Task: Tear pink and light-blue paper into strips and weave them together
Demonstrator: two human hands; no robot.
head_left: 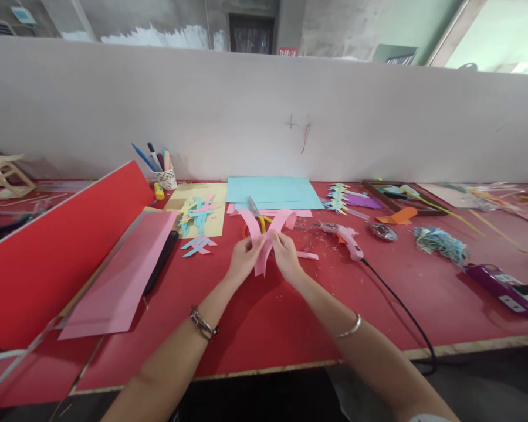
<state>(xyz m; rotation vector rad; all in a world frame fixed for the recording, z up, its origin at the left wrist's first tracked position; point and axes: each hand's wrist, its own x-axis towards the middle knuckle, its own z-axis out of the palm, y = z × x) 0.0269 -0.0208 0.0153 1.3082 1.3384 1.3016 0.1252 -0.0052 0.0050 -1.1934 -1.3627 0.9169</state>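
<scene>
Both hands meet over the middle of the red table, pinching pink paper strips (283,221) whose upper ends curl outward and whose lower ends cross below the fingers. My left hand (245,255) is closed on the left side of the strips. On the right side, my right hand (286,253) grips them too, thumb close to the other thumb. Just behind the hands lie yellow-handled scissors (253,206), partly covered by the paper. Another pink strip (308,256) rests on the table beside my right hand.
A pink glue gun (345,237) lies to the right, its black cord running to the front edge. Blue paper sheets (273,192) lie behind. Left are woven paper strips (198,220), pink sheets (123,281) and a red board (66,252). A purple power strip (501,287) is far right.
</scene>
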